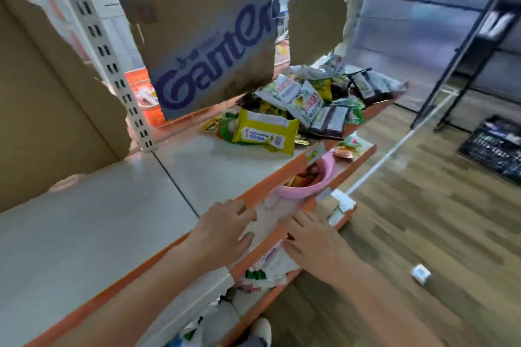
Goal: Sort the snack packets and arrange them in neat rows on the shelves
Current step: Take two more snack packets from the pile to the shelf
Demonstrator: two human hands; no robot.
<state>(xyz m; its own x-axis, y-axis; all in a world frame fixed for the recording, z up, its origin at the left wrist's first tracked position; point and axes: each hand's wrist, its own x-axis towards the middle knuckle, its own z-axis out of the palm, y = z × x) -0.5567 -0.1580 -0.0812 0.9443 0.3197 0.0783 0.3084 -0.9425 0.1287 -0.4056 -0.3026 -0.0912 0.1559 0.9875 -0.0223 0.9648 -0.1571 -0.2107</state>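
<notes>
A loose heap of snack packets (315, 104) lies at the far end of the white top shelf (112, 222); a yellow packet (266, 132) sits nearest me, with white, green and dark brown ones behind. More packets (263, 270) show on the lower shelves. My left hand (225, 231) hovers at the shelf's orange front edge, fingers spread and holding nothing. My right hand (313, 242) hangs just beside it over the lower shelf edge, fingers extended and empty.
A torn cardboard box (208, 45) with blue lettering stands on the top shelf behind the heap, and another cardboard wall (48, 87) stands at left. A pink bowl (307, 180) sits on the shelf below. Wooden floor, a dark crate (493, 146) and a black rack lie right.
</notes>
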